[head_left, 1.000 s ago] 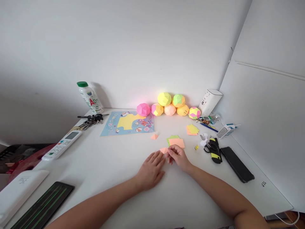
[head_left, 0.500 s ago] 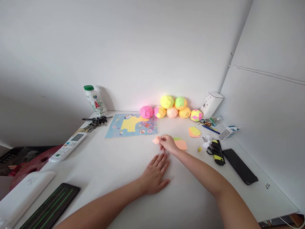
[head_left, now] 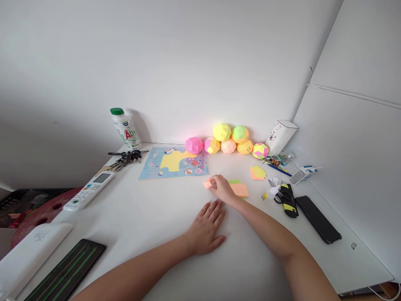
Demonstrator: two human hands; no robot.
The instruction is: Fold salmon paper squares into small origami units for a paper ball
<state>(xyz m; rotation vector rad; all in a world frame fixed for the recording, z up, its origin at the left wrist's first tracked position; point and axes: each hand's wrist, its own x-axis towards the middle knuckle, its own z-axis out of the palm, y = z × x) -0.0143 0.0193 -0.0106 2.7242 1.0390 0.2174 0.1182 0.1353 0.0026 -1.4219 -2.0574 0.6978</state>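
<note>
R hand (head_left: 223, 189) is stretched fwd over the white desk (head_left: 150, 217), about mid-desk and closer to the back edge. Its fingertips are pinched narrow on a small folded orange paper piece (head_left: 206, 184). The piece sits low at the desk surface; can't tell if it's touching or just clear of it. L hand (head_left: 206, 228) lies flat, palm down, fingers loosely spread, holding nothing, nearer the front edge than the R hand.

Just right of the R hand is a short stack of orange and green square paper sheets (head_left: 242, 190), partly hidden by the wrist. Along the back edge runs a row of faceted pink, yellow and green paper balls (head_left: 228, 140), w/ a blue-and-yellow printed sheet (head_left: 173, 162) to their left. A black phone (head_left: 318, 219) lies toward the right edge.

Handling, my read: the piece is v. light and thin, creases easily, and prob. slides on the smooth top. Best taken by an edge or corner w/ a light two-finger pinch. A hard squeeze would flatten the folds.
</note>
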